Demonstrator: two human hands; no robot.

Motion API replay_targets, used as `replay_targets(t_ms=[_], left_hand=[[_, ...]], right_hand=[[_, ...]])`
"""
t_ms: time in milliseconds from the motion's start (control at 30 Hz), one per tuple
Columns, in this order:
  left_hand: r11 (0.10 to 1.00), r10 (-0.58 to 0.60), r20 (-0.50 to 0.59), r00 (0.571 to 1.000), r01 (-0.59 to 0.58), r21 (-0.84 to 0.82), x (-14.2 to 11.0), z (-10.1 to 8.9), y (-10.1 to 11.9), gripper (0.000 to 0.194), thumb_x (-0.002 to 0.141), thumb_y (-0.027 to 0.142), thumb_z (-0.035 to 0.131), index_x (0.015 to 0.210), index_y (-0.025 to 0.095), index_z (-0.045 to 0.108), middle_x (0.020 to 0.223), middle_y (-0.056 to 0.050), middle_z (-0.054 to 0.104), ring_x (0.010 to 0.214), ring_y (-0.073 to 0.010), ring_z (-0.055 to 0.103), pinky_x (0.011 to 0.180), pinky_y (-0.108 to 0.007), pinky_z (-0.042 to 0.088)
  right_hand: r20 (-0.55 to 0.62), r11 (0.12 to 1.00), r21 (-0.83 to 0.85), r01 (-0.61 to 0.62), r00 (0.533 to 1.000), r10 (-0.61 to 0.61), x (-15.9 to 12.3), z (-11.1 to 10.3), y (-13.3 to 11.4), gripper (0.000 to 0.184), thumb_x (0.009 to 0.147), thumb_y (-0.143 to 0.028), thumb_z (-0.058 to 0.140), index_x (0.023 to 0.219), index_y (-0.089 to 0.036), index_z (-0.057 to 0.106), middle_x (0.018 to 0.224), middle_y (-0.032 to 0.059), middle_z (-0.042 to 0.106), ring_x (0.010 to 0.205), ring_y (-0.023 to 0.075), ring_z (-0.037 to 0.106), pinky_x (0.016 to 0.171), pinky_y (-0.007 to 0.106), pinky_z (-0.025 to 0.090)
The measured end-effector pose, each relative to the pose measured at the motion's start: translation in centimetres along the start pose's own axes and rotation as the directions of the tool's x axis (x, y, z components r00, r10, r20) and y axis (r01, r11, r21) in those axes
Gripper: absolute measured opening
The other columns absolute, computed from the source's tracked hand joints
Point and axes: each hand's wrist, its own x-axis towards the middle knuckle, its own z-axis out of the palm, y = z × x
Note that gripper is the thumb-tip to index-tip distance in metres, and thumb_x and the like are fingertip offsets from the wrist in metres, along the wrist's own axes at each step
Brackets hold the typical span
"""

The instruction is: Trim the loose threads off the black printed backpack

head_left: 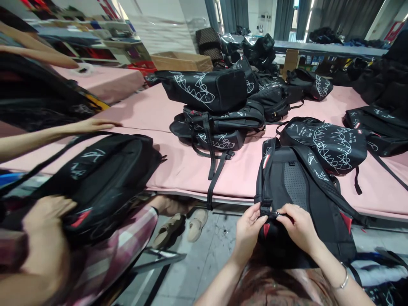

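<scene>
A black backpack (280,170) with white scribbled lettering leans on the table edge, its padded back panel and shoulder straps facing up. My left hand (248,229) is closed on a black strap (266,207) at the bag's lower left side, by a small red patch (266,230). Close beside it, my right hand (299,227) pinches at the same spot with thumb and finger. A small dark, shiny piece lies between the two hands; its kind is too small to make out. The bag's lower end rests toward my lap.
Black backpacks (204,91) are stacked on the pink table (178,165), and another scribbled bag (325,142) lies just beyond mine. At left, a co-worker's hands (47,212) handle a black backpack (111,170). A cardboard box (181,61) stands at the back.
</scene>
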Motion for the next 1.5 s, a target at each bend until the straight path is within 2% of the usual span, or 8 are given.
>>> replay_targets(t_ms=[233, 400, 567, 700, 833, 967, 1100, 1500], left_hand=[[1.0, -0.021, 0.029, 0.999, 0.022, -0.008, 0.2, -0.2, -0.3, 0.039, 0.067, 0.019, 0.067, 0.105, 0.014, 0.059, 0.105, -0.011, 0.066, 0.099, -0.0224, 0.06, 0.093, -0.037, 0.043], [1.0, -0.011, -0.005, 1.0, 0.011, 0.01, 0.0, 0.0, -0.1, 0.041, 0.065, 0.017, 0.066, 0.105, 0.015, 0.059, 0.101, -0.008, 0.067, 0.098, -0.0213, 0.061, 0.092, -0.035, 0.045], [0.999, -0.034, -0.027, 0.999, 0.034, 0.029, -0.4, 0.2, 0.0, 0.046, 0.061, 0.013, 0.066, 0.106, 0.016, 0.058, 0.096, -0.007, 0.068, 0.095, -0.0216, 0.062, 0.089, -0.035, 0.047], [1.0, -0.024, -0.035, 0.999, 0.024, 0.019, -0.5, 0.3, 0.1, 0.043, 0.062, 0.015, 0.066, 0.104, 0.016, 0.059, 0.092, -0.006, 0.069, 0.092, -0.0204, 0.063, 0.087, -0.033, 0.048], [0.999, 0.001, -0.029, 1.0, 0.001, 0.044, -0.6, 0.7, 0.2, 0.037, 0.064, 0.016, 0.065, 0.101, 0.016, 0.059, 0.093, -0.006, 0.069, 0.091, -0.0193, 0.063, 0.087, -0.032, 0.048], [0.996, 0.002, 0.009, 1.0, -0.003, 0.091, -0.6, 0.9, 0.1, 0.036, 0.066, 0.016, 0.064, 0.101, 0.015, 0.059, 0.094, -0.006, 0.069, 0.091, -0.0196, 0.063, 0.087, -0.033, 0.047], [0.998, 0.012, -0.007, 1.0, -0.012, 0.056, -0.2, 0.5, 0.0, 0.038, 0.066, 0.016, 0.065, 0.103, 0.015, 0.059, 0.098, -0.008, 0.069, 0.094, -0.0206, 0.062, 0.09, -0.034, 0.046], [1.0, -0.03, 0.032, 0.999, 0.031, -0.005, -0.3, 0.2, 0.0, 0.038, 0.069, 0.019, 0.065, 0.105, 0.015, 0.056, 0.105, -0.009, 0.066, 0.1, -0.0194, 0.06, 0.091, -0.032, 0.044]], right_hand=[[-0.032, 0.823, 0.521, -0.225, 0.959, 0.283, -0.4, 1.5, 0.4, 0.013, 0.082, -0.026, 0.049, 0.091, -0.02, 0.056, 0.081, 0.001, 0.062, 0.072, 0.0158, 0.057, 0.065, 0.025, 0.044], [-0.16, 0.967, 0.252, 0.021, 0.987, 0.021, -0.2, 2.2, -0.2, 0.02, 0.079, -0.016, 0.055, 0.097, -0.022, 0.064, 0.077, 0.0017, 0.062, 0.068, 0.015, 0.055, 0.062, 0.025, 0.043], [-0.201, 0.961, -0.041, 0.275, 0.939, -0.278, 0.4, 2.6, 0.3, 0.026, 0.083, -0.009, 0.046, 0.094, -0.021, 0.067, 0.065, 0.0015, 0.061, 0.061, 0.0148, 0.051, 0.06, 0.028, 0.04], [-0.256, 0.966, -0.058, 0.251, 0.932, -0.257, 0.2, 3.1, 0.4, 0.021, 0.081, -0.01, 0.046, 0.079, -0.019, 0.065, 0.064, 0.0022, 0.06, 0.062, 0.0151, 0.052, 0.06, 0.027, 0.039], [-0.249, 0.991, 0.133, 0.016, 0.968, 0.017, 0.0, 3.4, -0.4, 0.016, 0.076, -0.013, 0.047, 0.065, -0.018, 0.057, 0.063, 0.001, 0.054, 0.06, 0.0144, 0.049, 0.057, 0.026, 0.037], [-0.006, 0.724, 0.598, -0.343, 0.902, 0.432, 0.1, 3.4, -1.2, 0.014, 0.069, -0.026, 0.06, 0.062, -0.019, 0.05, 0.053, -0.0043, 0.046, 0.048, 0.0111, 0.041, 0.047, 0.023, 0.034], [0.165, 0.452, 0.801, -0.393, 0.87, 0.464, 0.0, 3.0, -1.7, 0.025, 0.07, -0.035, 0.061, 0.062, -0.019, 0.043, 0.05, -0.0082, 0.034, 0.044, 0.0077, 0.028, 0.043, 0.021, 0.026], [-0.299, 0.949, 0.264, -0.173, 0.921, 0.251, 0.1, 2.8, -1.6, 0.006, 0.077, -0.023, 0.058, 0.079, -0.019, 0.062, 0.073, 0.0016, 0.059, 0.068, 0.0151, 0.053, 0.063, 0.025, 0.041]])
